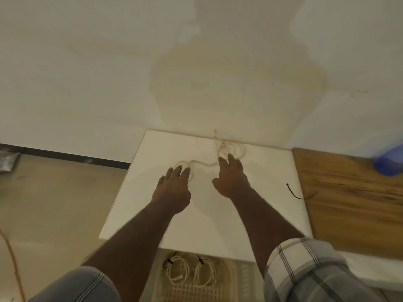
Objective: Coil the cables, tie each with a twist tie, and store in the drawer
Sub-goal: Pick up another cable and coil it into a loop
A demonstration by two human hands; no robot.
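A loose white cable lies tangled on the white tabletop near the wall. One loop of it trails left to my left hand, whose spread fingertips rest on that loop. My right hand reaches with fingers apart over the main tangle, touching its near edge. Neither hand grips the cable. A dark twist tie lies at the table's right edge. Below the table's front edge, an open drawer with a lattice bottom holds two coiled white cables, each bound with a dark tie.
A wooden surface adjoins the table on the right, with a blue object at its far end. A pale wall stands right behind the table. Beige floor lies to the left, with an orange cord along it.
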